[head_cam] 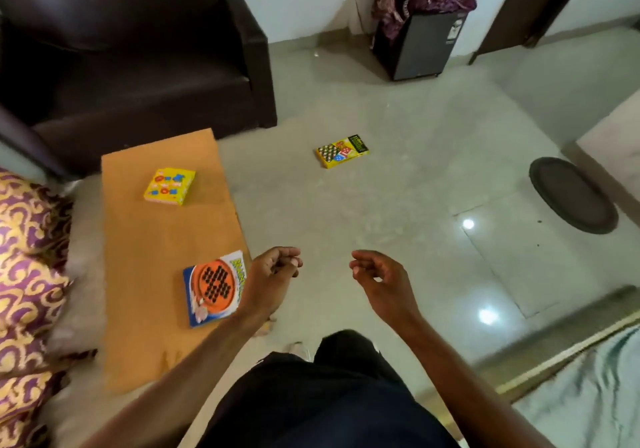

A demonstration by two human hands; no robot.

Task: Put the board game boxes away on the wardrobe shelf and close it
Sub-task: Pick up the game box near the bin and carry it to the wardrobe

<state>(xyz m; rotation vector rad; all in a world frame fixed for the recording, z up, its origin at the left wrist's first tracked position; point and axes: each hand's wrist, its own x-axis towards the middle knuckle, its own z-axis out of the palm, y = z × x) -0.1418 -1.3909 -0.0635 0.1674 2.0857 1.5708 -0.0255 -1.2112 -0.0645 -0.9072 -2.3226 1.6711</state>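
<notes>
Cardboard is in neither hand: the left fingers (285, 262) and right fingers (363, 264) hang loosely curled, grasping nothing, probably poised to start gathering. Just beside the left hand (272, 279), a blue-and-orange box (211, 288) lies flat at the counter (156, 257) edge, one corner covered by the wrist. Farther along sits a yellow box (169, 186). A third box (341, 151) lies on the floor (346, 212), well apart. No wardrobe shows, and the box lettering is too blurred to read.
</notes>
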